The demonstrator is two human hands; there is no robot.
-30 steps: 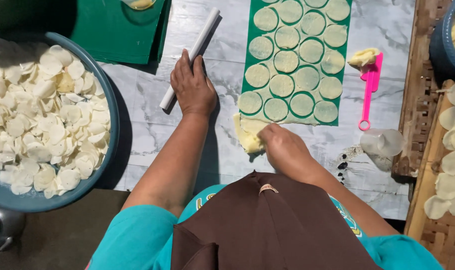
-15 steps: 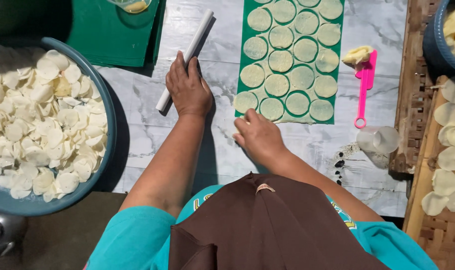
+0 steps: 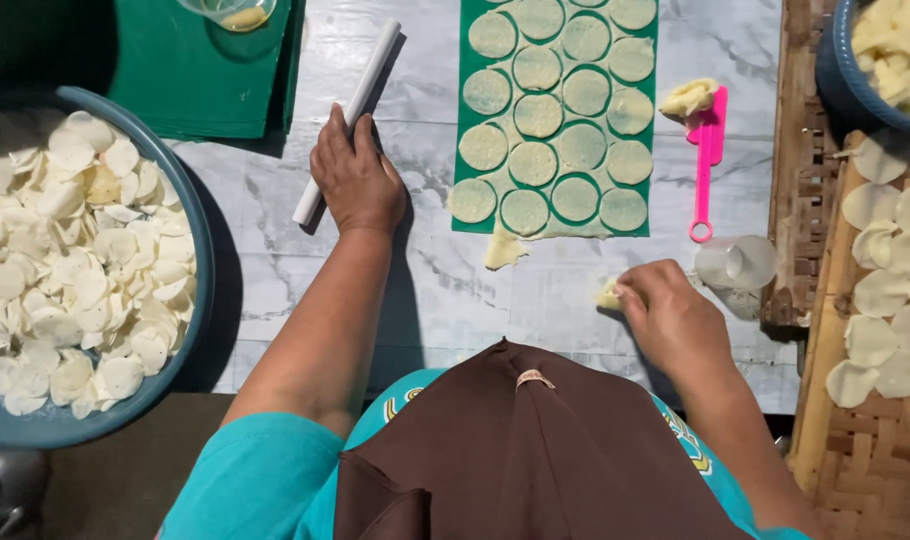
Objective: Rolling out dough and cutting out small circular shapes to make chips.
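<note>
Head view: marble-patterned table (image 3: 275,290) beside woven bamboo tray (image 3: 855,440).

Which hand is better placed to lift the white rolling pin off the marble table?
Left, probably. The left hand already rests on the white rolling pin, while the right hand is off by the table's near edge, pinching a pale dough scrap.

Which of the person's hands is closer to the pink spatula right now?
Right. The right hand rests on the marble table just below and slightly left of the pink spatula, pinching a dough scrap. The left hand lies across the green mat, on the white rolling pin.
</note>
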